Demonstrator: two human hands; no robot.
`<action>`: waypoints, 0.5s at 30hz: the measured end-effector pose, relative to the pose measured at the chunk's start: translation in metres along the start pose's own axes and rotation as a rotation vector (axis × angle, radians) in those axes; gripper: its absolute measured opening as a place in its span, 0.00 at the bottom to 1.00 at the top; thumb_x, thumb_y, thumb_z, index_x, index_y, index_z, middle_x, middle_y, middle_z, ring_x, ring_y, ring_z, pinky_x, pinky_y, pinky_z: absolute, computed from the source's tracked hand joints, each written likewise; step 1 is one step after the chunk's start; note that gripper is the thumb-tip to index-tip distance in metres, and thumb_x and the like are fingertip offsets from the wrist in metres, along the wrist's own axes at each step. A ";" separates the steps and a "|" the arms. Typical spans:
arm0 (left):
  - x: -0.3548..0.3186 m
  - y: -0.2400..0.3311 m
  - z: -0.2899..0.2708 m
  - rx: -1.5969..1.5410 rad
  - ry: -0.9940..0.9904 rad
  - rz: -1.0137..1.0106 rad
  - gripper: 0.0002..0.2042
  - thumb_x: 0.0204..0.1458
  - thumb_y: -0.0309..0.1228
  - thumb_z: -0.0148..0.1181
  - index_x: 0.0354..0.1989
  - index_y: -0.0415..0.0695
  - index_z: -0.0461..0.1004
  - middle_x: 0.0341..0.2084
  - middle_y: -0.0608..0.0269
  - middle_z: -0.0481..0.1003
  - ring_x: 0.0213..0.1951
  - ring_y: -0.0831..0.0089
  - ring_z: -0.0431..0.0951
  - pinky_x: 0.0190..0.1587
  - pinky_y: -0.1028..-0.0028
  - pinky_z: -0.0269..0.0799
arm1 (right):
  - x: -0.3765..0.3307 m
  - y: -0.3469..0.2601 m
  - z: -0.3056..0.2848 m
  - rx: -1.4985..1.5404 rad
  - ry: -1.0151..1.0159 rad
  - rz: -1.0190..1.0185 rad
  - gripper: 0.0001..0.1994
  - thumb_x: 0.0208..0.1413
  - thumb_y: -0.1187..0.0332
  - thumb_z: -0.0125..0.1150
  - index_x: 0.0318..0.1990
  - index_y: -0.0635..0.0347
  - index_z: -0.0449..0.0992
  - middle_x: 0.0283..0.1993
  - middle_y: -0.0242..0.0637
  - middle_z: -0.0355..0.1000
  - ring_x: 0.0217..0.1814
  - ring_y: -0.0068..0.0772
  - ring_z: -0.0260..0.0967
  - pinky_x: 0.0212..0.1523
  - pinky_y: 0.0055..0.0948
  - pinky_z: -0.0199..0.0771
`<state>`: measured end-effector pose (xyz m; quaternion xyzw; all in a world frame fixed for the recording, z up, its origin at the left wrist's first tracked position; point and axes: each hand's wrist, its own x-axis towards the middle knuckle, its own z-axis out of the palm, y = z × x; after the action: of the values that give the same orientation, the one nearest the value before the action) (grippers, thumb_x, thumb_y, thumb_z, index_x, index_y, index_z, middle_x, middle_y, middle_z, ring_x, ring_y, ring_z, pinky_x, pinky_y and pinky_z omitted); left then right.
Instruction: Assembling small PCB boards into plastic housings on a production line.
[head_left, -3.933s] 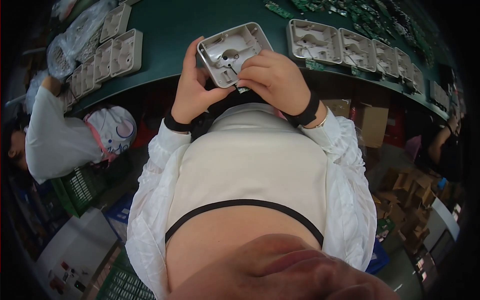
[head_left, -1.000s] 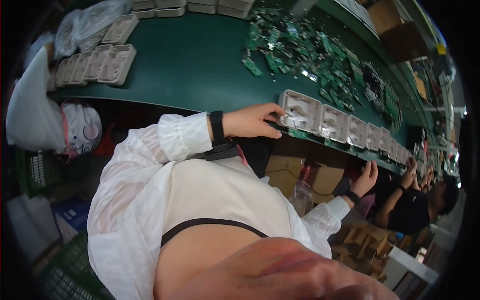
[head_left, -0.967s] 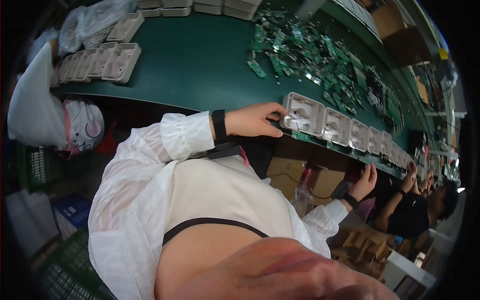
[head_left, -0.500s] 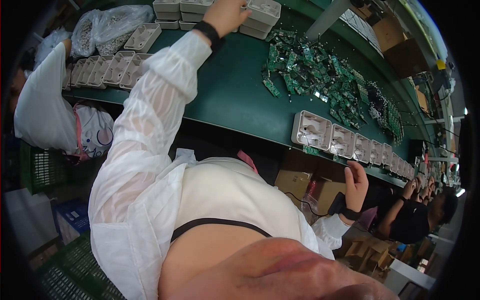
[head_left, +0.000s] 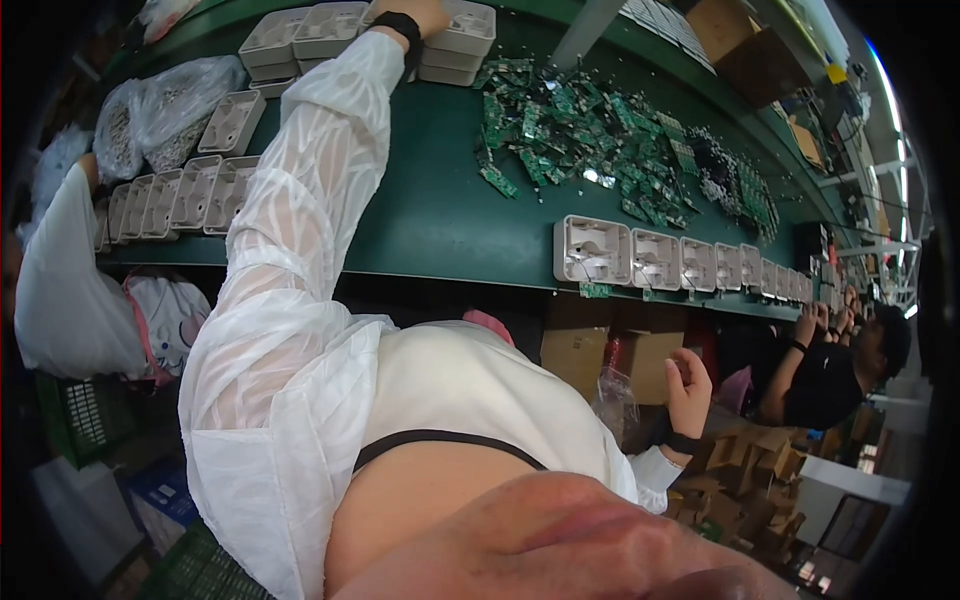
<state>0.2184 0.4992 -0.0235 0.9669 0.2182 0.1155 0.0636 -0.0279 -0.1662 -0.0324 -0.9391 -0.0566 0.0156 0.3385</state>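
My left hand (head_left: 418,14) reaches across the bench to stacks of white plastic housings (head_left: 458,38) at the far edge. It touches or hovers over them; its fingers are cut off by the picture's upper edge, so what they hold is hidden. My right hand (head_left: 688,392) hangs in front of the bench near my body, fingers loosely bent and thumb apart, holding nothing. Nearest to it is a row of open white housings (head_left: 592,252) along the bench's front edge. A green circuit board (head_left: 595,290) hangs on wires from the first housing.
A heap of green circuit boards (head_left: 560,130) with wires covers the middle of the green bench (head_left: 430,200). More housings (head_left: 195,195) and plastic bags of small parts (head_left: 185,105) are at left, beside another person's white sleeve (head_left: 65,270). Cardboard boxes (head_left: 575,355) stand below; a co-worker (head_left: 830,370) sits at right.
The whole view has shifted, so the bench things sit farther left. My right hand has drawn back from the front row of housings. My left hand stays at the far stacks.
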 end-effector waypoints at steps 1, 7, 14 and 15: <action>0.004 0.002 0.002 -0.003 -0.003 0.012 0.19 0.55 0.43 0.56 0.41 0.43 0.86 0.43 0.46 0.83 0.48 0.49 0.83 0.51 0.54 0.77 | 0.001 -0.001 0.001 0.003 0.003 -0.004 0.12 0.63 0.73 0.65 0.52 0.66 0.77 0.42 0.31 0.78 0.42 0.20 0.73 0.45 0.21 0.73; 0.019 -0.013 0.007 0.040 -0.040 0.065 0.18 0.52 0.42 0.57 0.42 0.45 0.86 0.44 0.47 0.83 0.49 0.50 0.83 0.51 0.56 0.77 | 0.002 0.002 0.005 0.015 0.009 -0.010 0.12 0.62 0.73 0.66 0.51 0.65 0.77 0.42 0.31 0.78 0.41 0.21 0.72 0.44 0.22 0.73; 0.012 -0.007 0.002 0.051 0.029 0.056 0.17 0.51 0.41 0.59 0.40 0.43 0.86 0.42 0.45 0.83 0.48 0.49 0.83 0.50 0.56 0.78 | 0.001 0.004 0.007 -0.043 0.006 -0.009 0.12 0.62 0.73 0.66 0.52 0.64 0.77 0.42 0.32 0.78 0.40 0.22 0.72 0.44 0.23 0.73; 0.012 -0.007 0.003 0.047 0.039 0.047 0.16 0.51 0.41 0.60 0.40 0.43 0.86 0.42 0.45 0.83 0.47 0.49 0.83 0.49 0.55 0.79 | 0.000 0.005 0.007 -0.040 0.007 0.003 0.12 0.62 0.73 0.66 0.52 0.64 0.77 0.42 0.32 0.78 0.40 0.22 0.72 0.44 0.23 0.73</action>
<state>0.2262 0.5108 -0.0250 0.9706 0.1992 0.1305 0.0338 -0.0277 -0.1658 -0.0408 -0.9459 -0.0544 0.0116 0.3198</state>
